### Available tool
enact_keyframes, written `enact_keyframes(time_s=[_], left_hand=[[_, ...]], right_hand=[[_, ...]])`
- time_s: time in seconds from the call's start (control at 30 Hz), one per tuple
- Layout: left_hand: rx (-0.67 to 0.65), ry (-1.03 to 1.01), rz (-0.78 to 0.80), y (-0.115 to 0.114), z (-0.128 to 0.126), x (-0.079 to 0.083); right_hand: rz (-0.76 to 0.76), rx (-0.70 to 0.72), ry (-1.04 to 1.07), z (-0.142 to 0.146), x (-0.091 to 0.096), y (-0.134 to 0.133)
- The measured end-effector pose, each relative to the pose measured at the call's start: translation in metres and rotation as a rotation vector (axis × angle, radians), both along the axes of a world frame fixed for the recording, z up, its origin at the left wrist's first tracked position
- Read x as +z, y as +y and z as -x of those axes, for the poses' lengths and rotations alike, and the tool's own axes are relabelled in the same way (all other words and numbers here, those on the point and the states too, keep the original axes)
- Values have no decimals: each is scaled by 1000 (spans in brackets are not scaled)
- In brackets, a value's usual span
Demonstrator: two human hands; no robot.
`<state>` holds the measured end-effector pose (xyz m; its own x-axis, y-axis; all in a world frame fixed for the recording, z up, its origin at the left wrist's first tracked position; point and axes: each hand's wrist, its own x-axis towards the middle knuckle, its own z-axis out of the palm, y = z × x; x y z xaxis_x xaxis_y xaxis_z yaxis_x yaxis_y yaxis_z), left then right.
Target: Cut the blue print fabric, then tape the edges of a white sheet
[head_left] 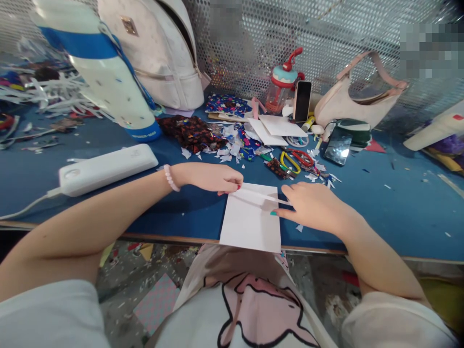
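Left of our left hand (219, 179), we have a long white device (108, 169) with a cable on the surface (398, 203), and beyond it a white-and-blue bottle (116, 92). Past the same hand stand a pale backpack (163, 58) and a heap of dark patterned scraps (192, 134). Our left hand is closed, pinching the near end of a narrow white strip (263, 195). Below and between our 2 hands lies a white card (250, 224), with the strip stretched above its upper part. The strip runs to our right hand (315, 205), whose thumb stands apart from its fingers; we cannot tell whether it grips. Beyond that hand lie yellow handles (295, 169) and red handles (302, 157), then, farther right, a phone (339, 145) lying flat.
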<state>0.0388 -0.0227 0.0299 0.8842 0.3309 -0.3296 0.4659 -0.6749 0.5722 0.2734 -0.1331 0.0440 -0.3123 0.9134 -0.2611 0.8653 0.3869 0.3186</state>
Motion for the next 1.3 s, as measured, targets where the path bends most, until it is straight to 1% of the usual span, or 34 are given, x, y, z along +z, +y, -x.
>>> enact_keyframes(time_s=[0.13,0.23,0.27,0.33,0.4,0.47,0.53,0.6,0.67,0.77,0.87,0.97,1.07,1.13,1.2,1.3], left_hand=[[4,-10,34,0,0,1],[2,-7,50,0,0,2],[0,-5,57,0,0,2],[-6,-7,81,0,0,3],[-10,-15,122,-1,0,3],[-8,-24,173,-1,-1,3],[-3,-27,214,-2,-1,3],[1,-23,231,-3,-2,3],[-2,-22,237,-3,-2,3],[-11,-28,255,-3,-3,3],[-16,-24,256,-3,-2,4],[-13,5,211,-1,1,5],[17,32,199,3,3,9],[40,54,190,6,5,12],[61,90,117,8,7,15],[71,119,-75,6,13,15]], right_hand=[[5,0,49,0,-4,-6],[-48,12,59,-1,-4,-5],[-82,41,65,-2,-4,-4],[-153,152,120,0,-7,1],[-214,295,237,4,-13,6],[-265,413,375,10,-23,11],[-299,486,476,17,-34,13],[-318,515,553,22,-44,14],[-320,505,605,25,-51,14],[-314,466,684,25,-56,16],[-311,431,784,23,-57,19],[-293,393,904,22,-57,21],[-265,323,997,22,-56,24],[-249,301,1038,23,-56,25],[-232,306,1077,23,-55,26],[-164,261,1130,22,-54,28]])
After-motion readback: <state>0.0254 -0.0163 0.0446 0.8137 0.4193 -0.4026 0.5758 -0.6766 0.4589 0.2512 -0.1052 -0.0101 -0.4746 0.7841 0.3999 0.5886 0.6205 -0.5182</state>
